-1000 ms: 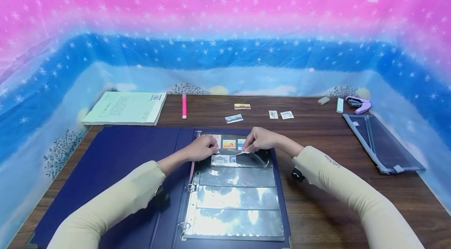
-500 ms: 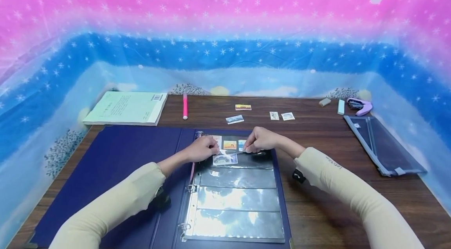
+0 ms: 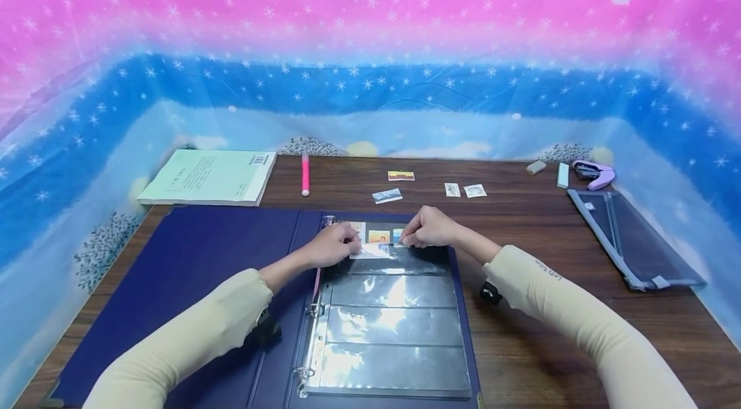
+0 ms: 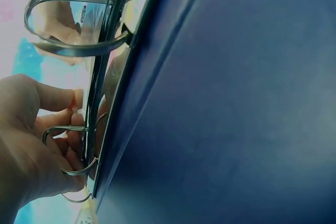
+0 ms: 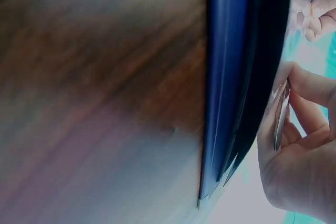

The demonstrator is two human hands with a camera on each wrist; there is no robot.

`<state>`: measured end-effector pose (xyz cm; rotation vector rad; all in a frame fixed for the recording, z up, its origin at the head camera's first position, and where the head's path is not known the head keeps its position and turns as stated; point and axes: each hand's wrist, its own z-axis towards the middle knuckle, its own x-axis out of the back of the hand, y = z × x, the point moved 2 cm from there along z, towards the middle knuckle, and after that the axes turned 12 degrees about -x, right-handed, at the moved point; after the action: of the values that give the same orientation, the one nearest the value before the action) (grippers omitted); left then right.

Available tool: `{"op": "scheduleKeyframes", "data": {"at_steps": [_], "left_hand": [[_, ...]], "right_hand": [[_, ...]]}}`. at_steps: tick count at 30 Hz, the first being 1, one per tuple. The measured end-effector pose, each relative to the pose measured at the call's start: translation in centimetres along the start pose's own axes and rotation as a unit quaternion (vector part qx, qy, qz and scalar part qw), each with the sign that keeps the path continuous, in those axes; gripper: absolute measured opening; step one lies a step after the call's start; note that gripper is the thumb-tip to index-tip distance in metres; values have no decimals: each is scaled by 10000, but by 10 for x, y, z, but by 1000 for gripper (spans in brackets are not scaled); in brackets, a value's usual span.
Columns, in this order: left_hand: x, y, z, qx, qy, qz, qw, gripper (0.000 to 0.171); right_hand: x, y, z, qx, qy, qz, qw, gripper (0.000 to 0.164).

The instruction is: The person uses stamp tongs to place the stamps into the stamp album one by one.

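On the right side of an open navy binder (image 3: 231,248) lies a stamp page (image 3: 393,325) with clear pocket strips. Several stamps, including an orange one (image 3: 379,237), sit in its top row. My right hand (image 3: 433,227) pinches slim metal tweezers (image 5: 281,121), pointing left over the page. A pale stamp (image 3: 369,253) lies at the tweezers' tip, overlapping the bottom of the top row. My left hand (image 3: 332,245) pinches the clear pocket film beside that stamp's left end, close to the binder rings (image 4: 68,48). Its fingertips partly hide the leftmost stamp.
Loose stamps (image 3: 401,175) lie behind the binder. A green book (image 3: 208,177) and a pink marker (image 3: 305,174) are at the back left. At the right are an eraser (image 3: 536,167), a light green stick (image 3: 563,175), a purple stapler (image 3: 596,174) and a mesh pouch (image 3: 637,238).
The pale stamp has slid away from me, up the page toward the top row. The raised clear film has settled flatter. Both hands stay nearly in place.
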<state>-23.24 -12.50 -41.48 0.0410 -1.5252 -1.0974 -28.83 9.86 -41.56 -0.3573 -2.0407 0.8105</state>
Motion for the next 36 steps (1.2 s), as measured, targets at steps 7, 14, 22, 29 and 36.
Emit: {"op": "scheduleKeyframes", "data": {"at_steps": [7, 14, 22, 29, 36], "left_hand": [[-2, -2, 0, 118, 128, -60, 9998, 19], [-1, -2, -2, 188, 168, -89, 9996, 17], [-3, -2, -2, 144, 178, -82, 9997, 17], [-3, -1, -1, 115, 197, 3, 9997, 16], [-2, 0, -1, 144, 216, 113, 9996, 16]], "right_hand": [[-5, -3, 1, 126, -158, 7, 9998, 12], [-9, -6, 1, 387, -242, -136, 9989, 13], [-10, -3, -4, 14, 180, 142, 9997, 17], [-13, -4, -6, -165, 184, 238, 9994, 16], [-12, -9, -3, 28, -138, 149, 9998, 13]]}}
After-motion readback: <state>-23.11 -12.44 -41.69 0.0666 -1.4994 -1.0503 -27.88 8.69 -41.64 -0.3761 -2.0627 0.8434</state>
